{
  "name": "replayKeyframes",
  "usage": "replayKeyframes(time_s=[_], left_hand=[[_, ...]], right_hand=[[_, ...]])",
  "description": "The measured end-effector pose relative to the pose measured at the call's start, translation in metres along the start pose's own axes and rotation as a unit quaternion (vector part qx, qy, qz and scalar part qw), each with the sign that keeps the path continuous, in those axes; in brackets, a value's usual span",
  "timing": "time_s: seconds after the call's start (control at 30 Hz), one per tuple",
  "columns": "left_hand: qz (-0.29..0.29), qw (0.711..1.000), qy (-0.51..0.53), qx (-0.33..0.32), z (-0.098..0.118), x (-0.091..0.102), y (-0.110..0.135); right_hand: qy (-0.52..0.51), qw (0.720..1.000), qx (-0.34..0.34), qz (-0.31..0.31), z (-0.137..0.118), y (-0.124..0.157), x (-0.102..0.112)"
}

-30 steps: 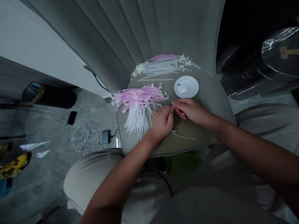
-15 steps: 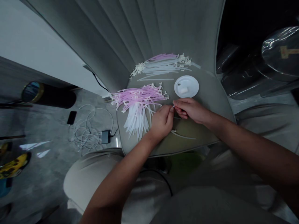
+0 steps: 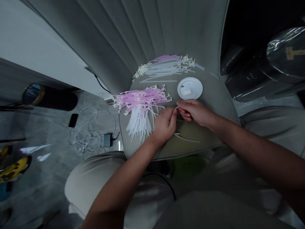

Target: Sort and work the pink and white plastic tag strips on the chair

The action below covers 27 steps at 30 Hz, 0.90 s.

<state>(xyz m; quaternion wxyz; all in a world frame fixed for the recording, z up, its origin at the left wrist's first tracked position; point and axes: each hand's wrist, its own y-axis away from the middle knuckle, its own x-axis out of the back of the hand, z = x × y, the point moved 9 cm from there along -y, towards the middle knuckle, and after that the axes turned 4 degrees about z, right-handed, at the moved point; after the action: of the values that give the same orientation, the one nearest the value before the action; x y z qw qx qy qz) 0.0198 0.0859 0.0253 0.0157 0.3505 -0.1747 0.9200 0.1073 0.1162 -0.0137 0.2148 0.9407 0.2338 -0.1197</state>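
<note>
As hands (image 3: pixel 164 125) (image 3: pixel 194 113) pinch plastic strip (image 3: pixel 176 108), cushion edge (image 3: pixel 190 149) near

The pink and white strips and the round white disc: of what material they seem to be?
The strips look like thin, flexible plastic, slightly translucent, with a soft sheen; they curve. The disc looks like smooth moulded plastic with a glossy rim, though coated paper is possible.

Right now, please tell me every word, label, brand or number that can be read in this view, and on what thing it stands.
No text can be read. The small tan label on the glossy dark rounded object at upper right is too blurred to read.
</note>
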Motion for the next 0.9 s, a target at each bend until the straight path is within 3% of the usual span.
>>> replayKeyframes(time_s=[0.9], left_hand=[[-0.009, 1.0, 0.002, -0.003, 0.0021, -0.0011, 0.0]], right_hand=[[0.075, 0.997, 0.03, -0.002, -0.0026, -0.0005, -0.0003]])
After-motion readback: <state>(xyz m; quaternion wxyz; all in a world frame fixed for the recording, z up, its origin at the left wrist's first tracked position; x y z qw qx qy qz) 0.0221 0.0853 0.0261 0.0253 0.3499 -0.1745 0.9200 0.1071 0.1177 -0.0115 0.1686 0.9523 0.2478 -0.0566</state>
